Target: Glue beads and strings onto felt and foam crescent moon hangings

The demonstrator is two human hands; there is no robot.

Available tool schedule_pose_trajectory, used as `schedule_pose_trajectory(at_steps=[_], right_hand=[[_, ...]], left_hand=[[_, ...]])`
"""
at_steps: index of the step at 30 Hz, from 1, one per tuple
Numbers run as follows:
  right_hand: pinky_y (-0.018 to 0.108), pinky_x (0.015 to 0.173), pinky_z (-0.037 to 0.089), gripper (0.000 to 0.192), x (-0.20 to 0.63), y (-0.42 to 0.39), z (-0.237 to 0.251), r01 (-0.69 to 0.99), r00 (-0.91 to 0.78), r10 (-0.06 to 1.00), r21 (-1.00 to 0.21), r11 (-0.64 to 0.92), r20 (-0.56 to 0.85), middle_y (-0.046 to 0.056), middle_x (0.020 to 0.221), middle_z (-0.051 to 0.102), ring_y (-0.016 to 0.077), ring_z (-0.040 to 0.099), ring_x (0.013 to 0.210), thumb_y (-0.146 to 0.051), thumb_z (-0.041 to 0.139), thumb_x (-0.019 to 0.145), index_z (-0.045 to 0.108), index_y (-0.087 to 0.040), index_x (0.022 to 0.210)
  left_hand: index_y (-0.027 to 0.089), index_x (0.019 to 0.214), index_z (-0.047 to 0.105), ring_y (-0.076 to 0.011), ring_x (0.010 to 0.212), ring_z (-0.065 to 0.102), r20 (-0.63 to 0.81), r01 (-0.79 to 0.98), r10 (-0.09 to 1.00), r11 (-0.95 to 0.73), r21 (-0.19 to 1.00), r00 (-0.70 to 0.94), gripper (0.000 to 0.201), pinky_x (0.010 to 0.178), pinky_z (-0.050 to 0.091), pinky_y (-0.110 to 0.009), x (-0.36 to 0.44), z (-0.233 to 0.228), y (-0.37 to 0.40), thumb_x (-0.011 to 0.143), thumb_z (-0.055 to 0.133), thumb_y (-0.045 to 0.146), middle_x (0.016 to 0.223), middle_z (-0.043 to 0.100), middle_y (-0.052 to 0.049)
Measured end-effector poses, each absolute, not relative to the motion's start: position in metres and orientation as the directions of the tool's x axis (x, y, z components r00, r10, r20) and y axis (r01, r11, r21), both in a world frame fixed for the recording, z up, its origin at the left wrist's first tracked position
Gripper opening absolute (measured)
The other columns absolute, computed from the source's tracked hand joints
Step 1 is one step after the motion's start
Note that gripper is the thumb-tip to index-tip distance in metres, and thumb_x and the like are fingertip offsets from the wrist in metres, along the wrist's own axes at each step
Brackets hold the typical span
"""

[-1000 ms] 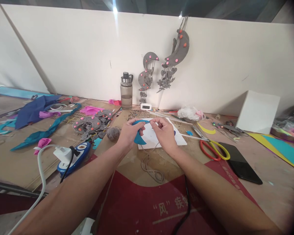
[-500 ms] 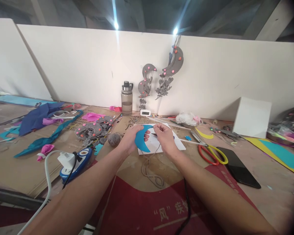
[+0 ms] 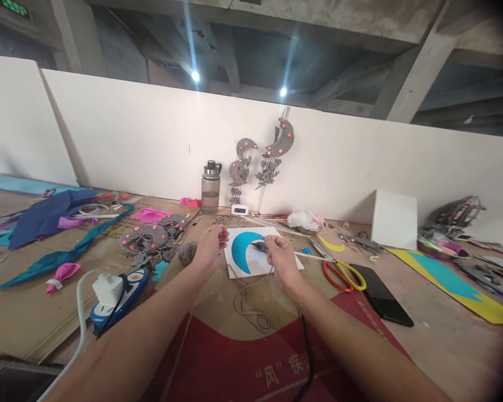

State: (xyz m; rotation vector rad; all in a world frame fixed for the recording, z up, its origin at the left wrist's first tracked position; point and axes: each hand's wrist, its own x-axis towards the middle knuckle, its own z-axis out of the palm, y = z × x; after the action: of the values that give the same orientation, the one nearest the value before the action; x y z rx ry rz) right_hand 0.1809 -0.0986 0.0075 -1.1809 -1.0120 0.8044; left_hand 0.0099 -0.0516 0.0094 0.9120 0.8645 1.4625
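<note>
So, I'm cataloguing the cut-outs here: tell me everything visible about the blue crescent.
The blue crescent is a plain, smooth-edged piece, thin like felt or foam sheet. It appears to lie flat on the white board, broad curve to the left, opening to the right. Its lower point shows; its upper point runs toward the right hand. That hand's dark pointed tool overlaps it in view; contact is unclear. The left hand is apart from it.

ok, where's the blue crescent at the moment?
In the head view, just below centre: the blue crescent lies on the white board, between the left hand and the right hand.
</note>
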Motion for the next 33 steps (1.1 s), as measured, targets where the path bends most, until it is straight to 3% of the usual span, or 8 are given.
schedule_pose_trajectory(at_steps=[3,7,15,22,28,33], right_hand=[[0.023,0.041,0.013,0.032,0.175,-0.112,0.009,-0.170,0.323,0.942,-0.974,0.149,0.088,-0.010,0.048,0.032,0.0044,0.019,0.042,-0.046,0.070,0.062,0.052,-0.019,0.065],[0.021,0.041,0.011,0.035,0.168,-0.123,0.010,-0.265,0.275,0.960,-0.956,0.123,0.047,-0.012,0.048,0.027,0.0045,0.017,0.044,-0.045,0.074,0.058,0.050,-0.020,0.066],[0.021,0.041,0.011,0.038,0.168,-0.127,0.003,-0.240,0.234,0.970,-0.963,0.125,0.067,-0.010,0.049,0.031,0.0045,0.021,0.045,-0.047,0.075,0.059,0.050,-0.019,0.064],[0.022,0.042,0.012,0.034,0.170,-0.128,0.001,-0.220,0.228,0.971,-0.968,0.119,0.067,-0.010,0.050,0.032,0.0042,0.022,0.045,-0.045,0.072,0.059,0.051,-0.018,0.065],[0.024,0.043,0.012,0.028,0.172,-0.123,-0.003,-0.162,0.262,0.962,-0.979,0.123,0.077,-0.009,0.050,0.034,0.0054,0.022,0.045,-0.043,0.067,0.059,0.053,-0.019,0.064],[0.024,0.044,0.014,0.027,0.176,-0.119,-0.007,-0.143,0.285,0.954,-0.979,0.143,0.097,-0.008,0.053,0.037,0.0064,0.024,0.048,-0.042,0.066,0.059,0.053,-0.019,0.065]], left_hand=[[0.017,0.059,0.050,-0.0094,0.048,0.043,0.078,-0.412,0.997,-0.075,0.908,-0.009,0.019,0.048,0.033,-0.022,0.012,0.012,-0.055,0.064,0.057,0.034,0.055,0.050,0.002],[0.020,0.051,0.040,-0.0086,0.043,0.034,0.120,-0.321,0.992,-0.102,0.942,0.037,0.038,0.045,0.024,-0.022,0.015,0.014,-0.061,0.072,0.058,0.045,0.047,0.040,0.004],[0.016,0.060,0.063,-0.0178,0.068,0.053,0.223,-0.136,0.975,-0.218,0.966,0.018,0.038,0.063,0.038,-0.028,0.024,0.004,-0.063,0.071,0.064,0.053,0.067,0.061,-0.004],[0.017,0.070,0.067,-0.0229,0.087,0.060,0.232,0.028,0.970,-0.234,0.972,0.065,0.038,0.081,0.042,-0.032,0.026,-0.002,-0.061,0.078,0.054,0.051,0.084,0.069,-0.007],[0.015,0.068,0.068,-0.0222,0.080,0.060,0.214,-0.011,0.974,-0.213,0.977,0.073,0.042,0.076,0.043,-0.032,0.026,-0.007,-0.058,0.076,0.056,0.054,0.078,0.069,-0.008],[0.014,0.068,0.067,-0.0190,0.067,0.059,0.177,-0.150,0.971,-0.153,0.977,0.162,0.046,0.065,0.044,-0.030,0.028,-0.007,-0.058,0.071,0.062,0.060,0.068,0.066,-0.005]])
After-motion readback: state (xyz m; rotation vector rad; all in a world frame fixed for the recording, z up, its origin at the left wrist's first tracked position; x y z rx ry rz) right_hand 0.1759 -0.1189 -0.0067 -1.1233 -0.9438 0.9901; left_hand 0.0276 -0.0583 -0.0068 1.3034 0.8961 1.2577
